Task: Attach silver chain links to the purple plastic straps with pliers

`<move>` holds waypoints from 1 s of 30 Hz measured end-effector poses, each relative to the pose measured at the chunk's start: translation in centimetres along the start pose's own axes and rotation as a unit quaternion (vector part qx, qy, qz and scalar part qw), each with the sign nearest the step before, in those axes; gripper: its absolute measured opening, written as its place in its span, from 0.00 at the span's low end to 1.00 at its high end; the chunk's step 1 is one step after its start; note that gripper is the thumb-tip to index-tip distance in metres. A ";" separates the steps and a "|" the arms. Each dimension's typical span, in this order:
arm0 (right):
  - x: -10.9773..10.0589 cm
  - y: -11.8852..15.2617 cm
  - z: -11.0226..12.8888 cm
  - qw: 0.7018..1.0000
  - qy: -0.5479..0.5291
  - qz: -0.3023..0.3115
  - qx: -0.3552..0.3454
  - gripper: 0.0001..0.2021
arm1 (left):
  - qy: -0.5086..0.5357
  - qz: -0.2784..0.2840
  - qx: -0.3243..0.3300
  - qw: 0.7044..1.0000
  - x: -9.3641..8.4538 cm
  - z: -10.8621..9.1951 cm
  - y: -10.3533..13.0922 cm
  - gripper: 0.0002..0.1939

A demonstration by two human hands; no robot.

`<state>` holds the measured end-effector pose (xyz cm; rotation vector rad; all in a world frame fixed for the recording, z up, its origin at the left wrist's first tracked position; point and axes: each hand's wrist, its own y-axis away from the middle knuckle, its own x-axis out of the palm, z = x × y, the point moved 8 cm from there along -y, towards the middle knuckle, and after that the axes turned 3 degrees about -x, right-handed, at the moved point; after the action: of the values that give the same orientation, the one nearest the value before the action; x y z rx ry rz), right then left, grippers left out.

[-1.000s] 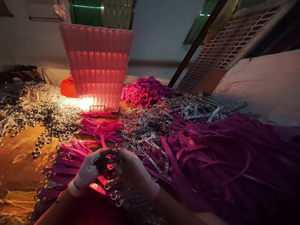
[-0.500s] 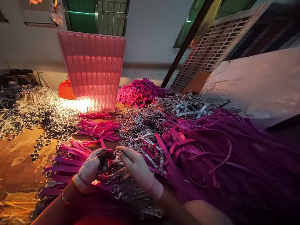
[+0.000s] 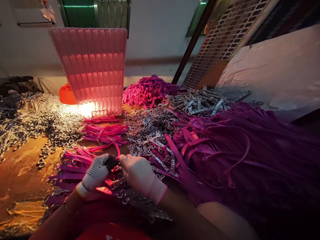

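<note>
Two gloved hands at one pink strap

At seven o'clock, your white-gloved hands nearly meet among flat magenta straps; silvery ring-ended metal links lie at nine; a translucent ribbed pink panel stands at ten.

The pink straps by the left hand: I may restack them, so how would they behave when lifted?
The pink straps would probably droop, looking thin and narrow. The metal rings by their ends might catch, since they lie crowded. Overlapping ones could slide apart.
</note>
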<state>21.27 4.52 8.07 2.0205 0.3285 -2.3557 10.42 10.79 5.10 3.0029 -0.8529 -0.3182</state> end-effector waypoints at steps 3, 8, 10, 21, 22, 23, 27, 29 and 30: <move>0.4 0.1 -0.3 0.999 0.009 -0.040 0.003 0.11 | -0.050 0.043 0.004 0.998 0.4 -0.7 -0.5 0.04; 0.8 -0.4 -0.8 0.997 -0.036 -0.059 0.018 0.12 | -0.061 0.088 0.000 0.994 1.0 -0.8 -0.8 0.06; 0.7 -0.6 -1.3 0.995 -0.069 -0.060 0.046 0.12 | -0.077 0.076 0.018 0.994 1.0 -1.1 -0.7 0.05; 1.8 -0.6 -0.9 0.996 -0.044 0.066 0.032 0.12 | -0.059 0.062 0.004 0.996 0.8 1.3 -0.4 0.08; 2.0 -0.5 -0.7 0.997 -0.032 0.064 0.018 0.11 | -0.073 0.062 0.015 0.995 0.9 1.4 -0.4 0.08; 2.3 -0.5 -0.5 0.998 -0.021 0.060 0.000 0.10 | -0.087 0.062 0.022 0.994 0.9 1.5 -0.4 0.08; 3.1 -0.1 0.4 0.997 0.017 0.039 -0.063 0.09 | -0.114 0.086 0.031 0.989 1.3 1.4 -0.5 0.11; 3.2 -0.1 0.6 0.996 0.029 0.025 -0.081 0.09 | -0.116 0.117 0.034 0.986 1.2 0.7 -0.8 0.11; 3.1 -0.1 0.7 0.995 0.032 0.018 -0.092 0.09 | -0.119 0.143 0.040 0.982 1.0 0.1 -1.0 0.10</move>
<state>20.09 4.91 5.14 2.0016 0.4874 -2.1564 11.74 11.09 4.79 2.8930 -1.3270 -0.6601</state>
